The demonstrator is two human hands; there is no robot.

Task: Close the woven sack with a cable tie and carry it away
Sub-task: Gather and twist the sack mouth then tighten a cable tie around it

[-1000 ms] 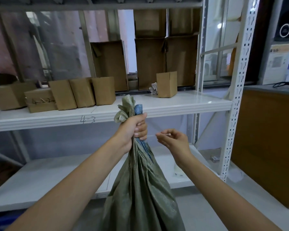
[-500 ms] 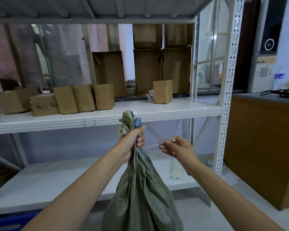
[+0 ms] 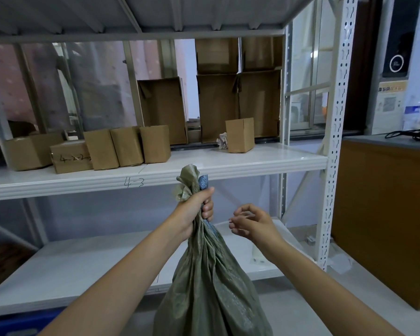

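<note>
A grey-green woven sack point(image 3: 211, 287) hangs in front of me, its mouth gathered into a twisted neck with a blue strip showing in the folds. My left hand point(image 3: 194, 209) is clenched around that neck and holds the sack up. My right hand point(image 3: 255, 224) hovers a short way to the right of the neck, apart from the sack. Its fingers are curled and pinch a thin, pale cable tie point(image 3: 246, 215), which is faint and hard to follow toward the neck.
White metal shelving stands just behind the sack, its middle shelf point(image 3: 228, 170) marked "4-3" and carrying several cardboard boxes point(image 3: 126, 146). A lower shelf point(image 3: 83, 263) sits behind my arms. A perforated upright point(image 3: 332, 166) and a brown cabinet point(image 3: 386, 214) stand to the right.
My view has tilted upward, so the hands and shelves sit lower in frame. The left hand keeps its grip on the neck. The right hand has drifted slightly rightward, still pinched.
</note>
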